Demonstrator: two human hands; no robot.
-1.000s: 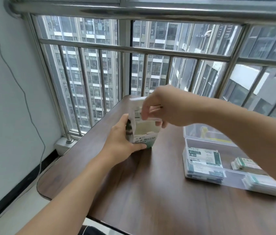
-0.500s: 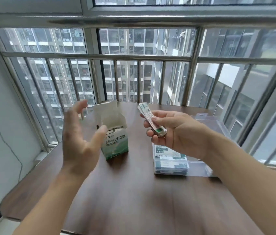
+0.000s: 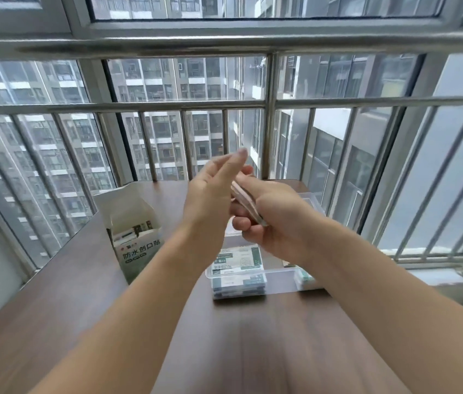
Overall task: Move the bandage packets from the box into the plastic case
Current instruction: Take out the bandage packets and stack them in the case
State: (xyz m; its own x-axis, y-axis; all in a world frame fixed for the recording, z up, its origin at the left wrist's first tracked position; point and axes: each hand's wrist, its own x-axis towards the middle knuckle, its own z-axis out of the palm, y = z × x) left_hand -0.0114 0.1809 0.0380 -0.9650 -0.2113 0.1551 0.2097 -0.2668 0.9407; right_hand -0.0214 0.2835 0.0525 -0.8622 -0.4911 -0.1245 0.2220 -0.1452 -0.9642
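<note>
You see soft grey daylight from the window (image 3: 224,123), wide-angle bowing at the edges, and motion blur on both hands.

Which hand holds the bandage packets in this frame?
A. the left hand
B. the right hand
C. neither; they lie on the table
B: the right hand has its fingers curled round the bandage packets, while the left hand is beside them with fingers straight.

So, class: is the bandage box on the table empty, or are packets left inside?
Not empty. The box stands upright with its flap raised, and packet edges show inside its open top.
</note>
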